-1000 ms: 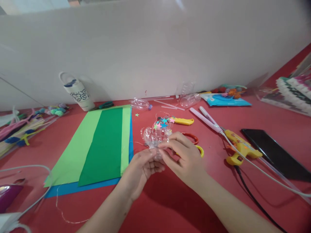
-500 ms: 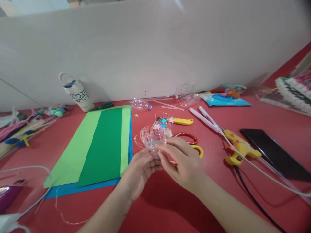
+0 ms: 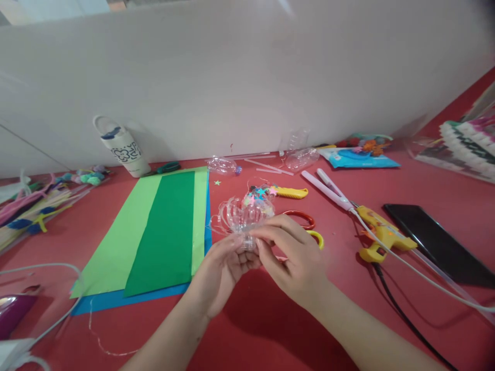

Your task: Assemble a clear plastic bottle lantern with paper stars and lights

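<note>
Between my hands is a clear plastic bottle top [image 3: 249, 219], its side cut into thin strips that curl outward and away from me. My left hand [image 3: 226, 263] is closed around the neck from the left and below. From the right, the thumb and fingertips of my right hand [image 3: 288, 252] pinch the same piece near the neck. Just beyond it lie small star cutouts [image 3: 261, 192] in several colours and a yellow utility knife [image 3: 292, 192]. Scissors with red and yellow handles [image 3: 316, 238] are partly hidden behind my right hand.
Green and blue sheets [image 3: 162, 237] lie to the left, with a white tumbler [image 3: 126, 152] behind. A small clear bottle [image 3: 223, 165] rests near the wall. On the right are a pink hair straightener [image 3: 328, 190], a yellow glue gun [image 3: 384, 234] with cords, and a black phone [image 3: 436, 242].
The cut bottle piece has turned slightly in my hands, and its strips spread more visibly to the right. Both hands stay almost in place, with the right fingers shifted a little.
</note>
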`<act>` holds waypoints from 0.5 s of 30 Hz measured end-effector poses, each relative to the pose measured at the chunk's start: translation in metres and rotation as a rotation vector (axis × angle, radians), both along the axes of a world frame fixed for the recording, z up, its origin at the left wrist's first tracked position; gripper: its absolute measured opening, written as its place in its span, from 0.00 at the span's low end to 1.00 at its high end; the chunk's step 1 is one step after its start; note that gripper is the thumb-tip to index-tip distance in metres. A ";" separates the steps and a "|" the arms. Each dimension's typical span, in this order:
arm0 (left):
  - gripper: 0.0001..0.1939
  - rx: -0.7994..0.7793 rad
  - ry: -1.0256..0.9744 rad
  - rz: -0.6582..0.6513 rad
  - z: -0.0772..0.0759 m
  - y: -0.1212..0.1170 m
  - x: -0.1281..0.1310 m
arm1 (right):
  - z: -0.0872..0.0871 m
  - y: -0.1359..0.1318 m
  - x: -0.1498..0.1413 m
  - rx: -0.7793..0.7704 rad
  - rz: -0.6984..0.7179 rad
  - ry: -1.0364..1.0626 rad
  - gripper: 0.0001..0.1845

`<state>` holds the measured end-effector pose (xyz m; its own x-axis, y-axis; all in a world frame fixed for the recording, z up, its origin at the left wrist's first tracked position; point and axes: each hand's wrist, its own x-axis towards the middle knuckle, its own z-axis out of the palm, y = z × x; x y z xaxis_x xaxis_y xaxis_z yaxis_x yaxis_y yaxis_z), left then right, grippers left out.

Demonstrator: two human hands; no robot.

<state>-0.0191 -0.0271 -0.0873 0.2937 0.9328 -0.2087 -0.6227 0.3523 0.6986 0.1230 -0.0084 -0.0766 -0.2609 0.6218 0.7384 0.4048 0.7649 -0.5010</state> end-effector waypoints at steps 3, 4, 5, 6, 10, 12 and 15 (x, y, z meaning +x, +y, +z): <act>0.11 -0.015 0.003 0.000 -0.001 0.000 0.000 | 0.000 -0.001 -0.001 -0.040 -0.043 0.001 0.09; 0.10 -0.017 0.010 0.002 -0.001 0.000 0.000 | 0.001 -0.001 -0.001 -0.053 -0.058 0.003 0.09; 0.10 -0.016 0.019 0.004 -0.001 0.000 0.001 | 0.002 -0.001 -0.001 -0.065 -0.072 0.003 0.09; 0.10 -0.014 0.032 0.006 -0.001 0.000 0.001 | 0.002 -0.001 -0.001 -0.077 -0.082 0.005 0.09; 0.10 -0.007 0.105 0.014 -0.001 0.000 0.001 | 0.003 -0.002 0.000 -0.114 -0.093 0.004 0.10; 0.10 -0.009 0.126 0.015 -0.002 0.000 0.001 | 0.003 -0.002 0.000 -0.127 -0.097 -0.001 0.10; 0.10 -0.008 0.130 0.008 -0.002 -0.001 0.001 | 0.002 -0.001 0.000 -0.156 -0.110 0.011 0.10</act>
<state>-0.0178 -0.0281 -0.0894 0.2560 0.9332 -0.2523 -0.5297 0.3538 0.7709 0.1226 -0.0096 -0.0743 -0.1780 0.7533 0.6332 0.4755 0.6292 -0.6149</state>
